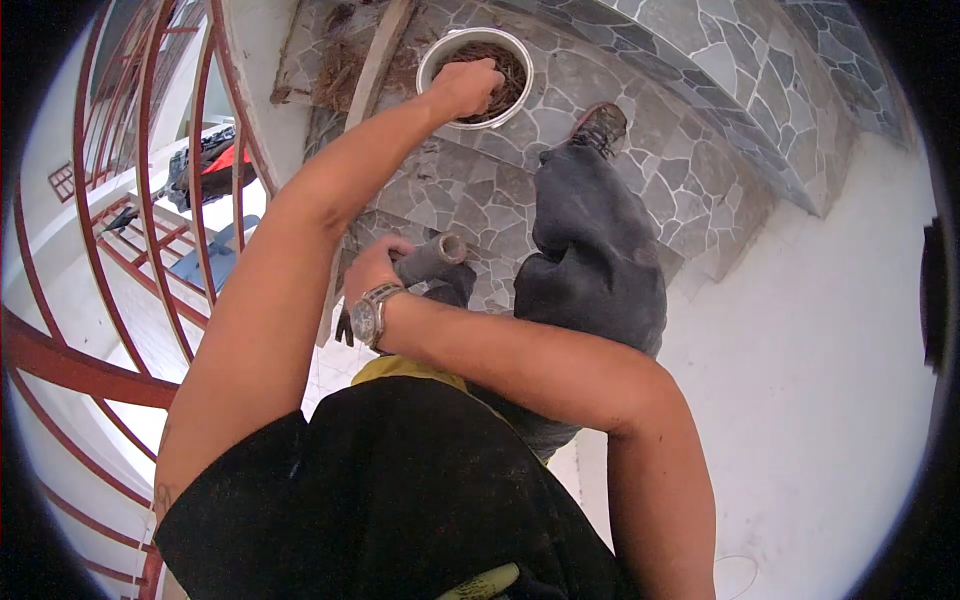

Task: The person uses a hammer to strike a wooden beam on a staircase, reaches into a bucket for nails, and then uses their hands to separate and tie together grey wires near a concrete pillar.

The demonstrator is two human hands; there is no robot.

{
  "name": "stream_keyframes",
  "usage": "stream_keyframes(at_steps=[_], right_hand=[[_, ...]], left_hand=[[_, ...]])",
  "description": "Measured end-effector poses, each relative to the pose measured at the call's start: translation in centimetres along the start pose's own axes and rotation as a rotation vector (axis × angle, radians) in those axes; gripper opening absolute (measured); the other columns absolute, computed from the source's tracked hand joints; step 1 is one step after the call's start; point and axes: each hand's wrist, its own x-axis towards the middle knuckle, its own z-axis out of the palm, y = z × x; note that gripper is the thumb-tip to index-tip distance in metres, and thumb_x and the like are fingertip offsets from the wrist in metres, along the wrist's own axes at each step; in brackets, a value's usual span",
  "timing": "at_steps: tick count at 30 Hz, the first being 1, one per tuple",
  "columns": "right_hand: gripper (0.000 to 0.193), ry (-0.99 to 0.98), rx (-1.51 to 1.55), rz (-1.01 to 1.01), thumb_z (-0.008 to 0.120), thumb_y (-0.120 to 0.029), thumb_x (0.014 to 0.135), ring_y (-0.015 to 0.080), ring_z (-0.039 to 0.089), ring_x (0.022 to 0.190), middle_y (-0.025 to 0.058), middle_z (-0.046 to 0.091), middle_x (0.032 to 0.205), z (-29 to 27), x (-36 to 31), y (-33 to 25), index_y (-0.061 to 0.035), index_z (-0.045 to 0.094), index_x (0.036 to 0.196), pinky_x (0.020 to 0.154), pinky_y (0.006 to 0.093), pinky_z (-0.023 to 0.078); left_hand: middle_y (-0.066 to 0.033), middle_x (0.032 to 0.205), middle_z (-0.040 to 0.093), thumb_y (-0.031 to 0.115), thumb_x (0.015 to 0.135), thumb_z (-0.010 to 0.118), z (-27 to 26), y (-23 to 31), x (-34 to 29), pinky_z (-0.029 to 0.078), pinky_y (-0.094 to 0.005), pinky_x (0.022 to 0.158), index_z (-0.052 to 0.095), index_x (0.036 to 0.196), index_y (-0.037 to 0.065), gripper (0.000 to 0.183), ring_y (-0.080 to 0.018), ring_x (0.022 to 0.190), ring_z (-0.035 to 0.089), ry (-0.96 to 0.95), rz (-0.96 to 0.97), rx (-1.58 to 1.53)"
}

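While my left arm stretches far forward up the grey stone-patterned stairs (690, 170), my left hand (468, 85) sits curled in the round white bucket (432, 62) of brown fibrous scraps, fingers closed into the pile. Crossing my body, my right hand (372, 268), with a silver wristwatch (368, 316), is wrapped tight around a short grey pipe (432, 257), just above my knee.

White bucket (437, 57), grey mosaic-stone steps (690, 150), red railing (60, 360), grey pipe (432, 258)
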Motion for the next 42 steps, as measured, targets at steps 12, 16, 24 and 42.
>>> stream_keyframes(at_steps=[12,16,24,42], right_hand=[[0.035,-0.077,-0.081,-0.013,0.057,-0.023,0.090,0.0392,0.064,0.097,0.0169,0.068,0.112,1.2,3.1,-1.1,-0.0064,0.069,0.118,0.074,0.0623,0.047],[0.024,-0.011,-0.086,0.104,0.069,-0.022,0.079,0.0327,0.064,0.086,0.0039,0.070,0.093,2.1,3.6,-1.7,-0.0119,0.074,0.100,0.074,0.0625,0.047],[0.026,-0.049,-0.100,0.027,0.064,-0.021,0.083,0.0346,0.064,0.089,0.0092,0.070,0.097,2.2,3.2,-1.6,-0.0090,0.073,0.104,0.072,0.0622,0.047],[0.031,-0.136,-0.054,-0.036,0.067,-0.018,0.082,0.0361,0.066,0.093,0.0130,0.071,0.101,2.6,2.6,-1.0,-0.0076,0.073,0.111,0.071,0.0625,0.048]], left_hand=[[-0.0085,0.100,0.062,0.016,0.079,0.068,1.0,-0.4,-0.1,0.054,-0.0474,0.074,0.069,0.100,0.013,0.021,-0.0354,0.085,0.066,0.128,0.215,0.091],[-0.0084,0.098,0.063,0.017,0.082,0.067,1.8,-1.0,-0.5,0.053,-0.0460,0.074,0.069,0.100,0.014,0.018,-0.0341,0.086,0.066,0.164,0.168,0.008],[-0.0114,0.102,0.065,0.023,0.089,0.063,1.5,-2.4,-0.8,0.051,-0.0452,0.081,0.068,0.096,0.010,0.016,-0.0357,0.095,0.063,0.330,-0.061,-0.159],[-0.0134,0.094,0.066,0.025,0.083,0.067,0.0,0.6,-2.8,0.053,-0.0476,0.077,0.071,0.088,0.007,0.020,-0.0355,0.090,0.066,0.346,-0.116,-0.140]])
